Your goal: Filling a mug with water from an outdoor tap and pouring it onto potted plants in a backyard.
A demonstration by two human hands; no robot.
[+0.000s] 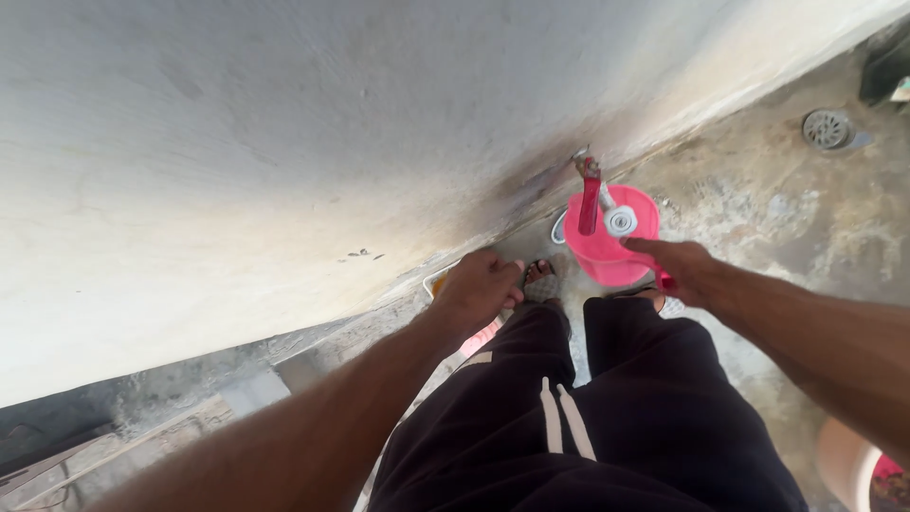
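A pink plastic jug [607,248] hangs low under a wall tap [590,190] with a red handle and a white spout. My right hand [684,267] grips the jug by its handle at the near rim. My left hand [479,287] is curled into a loose fist above my left foot, near a pale tray [438,282] on the floor; nothing shows in it. Below are my legs in dark trousers with white stripes.
A whitewashed wall [284,161] fills the left and top. The concrete floor [758,199] has a round metal drain [828,129] at the far right. A pale tub rim [844,465] sits at the lower right corner.
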